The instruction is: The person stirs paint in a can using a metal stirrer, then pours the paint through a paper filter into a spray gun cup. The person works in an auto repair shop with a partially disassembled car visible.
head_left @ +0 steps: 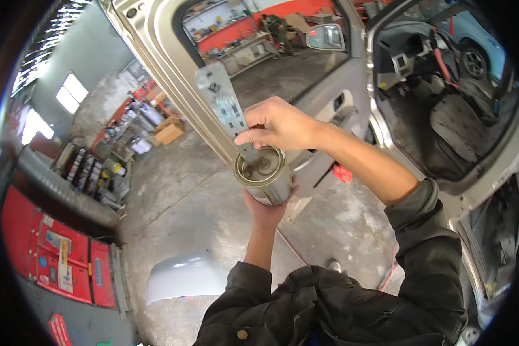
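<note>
In front of me an uncovered metal can holds a brownish-grey liquid that looks like putty or paint. My left hand is wrapped round the can's lower part, most of its fingers hidden behind it. A flat metal strip, worn and pierced with small slots, stands tilted to the left with its lower end in the liquid. My right hand pinches this strip just above the can's rim, thumb on the near side.
A tan car door with a side mirror stands open beyond the can, and the stripped car interior lies at right. On the concrete floor rests a pale curved panel. A red cabinet and cluttered shelves line the left.
</note>
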The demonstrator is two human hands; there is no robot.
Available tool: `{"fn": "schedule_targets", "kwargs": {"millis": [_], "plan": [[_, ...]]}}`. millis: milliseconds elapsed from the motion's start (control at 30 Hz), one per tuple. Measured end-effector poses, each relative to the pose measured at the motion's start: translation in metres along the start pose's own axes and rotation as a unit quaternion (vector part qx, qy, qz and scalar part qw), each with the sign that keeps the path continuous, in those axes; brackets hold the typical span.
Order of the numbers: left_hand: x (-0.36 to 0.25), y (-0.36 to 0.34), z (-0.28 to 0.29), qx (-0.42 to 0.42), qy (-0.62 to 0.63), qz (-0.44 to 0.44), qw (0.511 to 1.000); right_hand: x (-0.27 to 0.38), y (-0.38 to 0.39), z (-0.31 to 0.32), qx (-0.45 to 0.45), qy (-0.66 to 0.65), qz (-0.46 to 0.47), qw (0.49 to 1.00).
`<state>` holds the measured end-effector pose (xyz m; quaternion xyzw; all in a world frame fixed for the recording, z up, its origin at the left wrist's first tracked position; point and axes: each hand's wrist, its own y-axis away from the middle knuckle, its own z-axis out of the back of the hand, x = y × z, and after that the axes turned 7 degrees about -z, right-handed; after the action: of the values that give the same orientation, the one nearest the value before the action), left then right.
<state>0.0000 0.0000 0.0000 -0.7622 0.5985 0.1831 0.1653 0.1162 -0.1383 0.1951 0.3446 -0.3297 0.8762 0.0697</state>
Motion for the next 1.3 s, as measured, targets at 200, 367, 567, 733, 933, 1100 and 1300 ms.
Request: {"fn": "schedule_targets", "kwargs": {"millis": [200, 367, 567, 733, 933, 1100, 1300], "plan": [[0.047, 0.036, 0.032, 0.034, 0.023, 0.141, 0.989, 0.043, 0.1, -0.011, -0.093, 0.195, -0.074, 0.973], [0.071, 0.108, 0.078, 0.052, 0.065, 0.271, 0.959, 0.09, 0.197, -0.102, -0.203, 0.095, -0.206, 0.952], [0.125, 0.23, 0.117, 0.058, 0.051, 0.44, 0.895, 0.175, 0.318, -0.181, -0.339, 0.241, -0.233, 0.879], [0.161, 0.313, 0.099, 0.107, -0.022, 0.493, 0.863, 0.271, 0.407, -0.218, -0.343, 0.243, -0.332, 0.845], [0.21, 0.437, 0.022, 0.139, -0.065, 0.599, 0.786, 0.378, 0.503, -0.266, -0.481, 0.127, -0.413, 0.763], [0.277, 0.574, -0.022, 0.241, -0.065, 0.707, 0.661, 0.489, 0.616, -0.297, -0.488, 0.208, -0.496, 0.687], [0.378, 0.745, -0.037, 0.386, -0.07, 0.731, 0.558, 0.646, 0.766, -0.314, -0.415, 0.371, -0.571, 0.604]]}}
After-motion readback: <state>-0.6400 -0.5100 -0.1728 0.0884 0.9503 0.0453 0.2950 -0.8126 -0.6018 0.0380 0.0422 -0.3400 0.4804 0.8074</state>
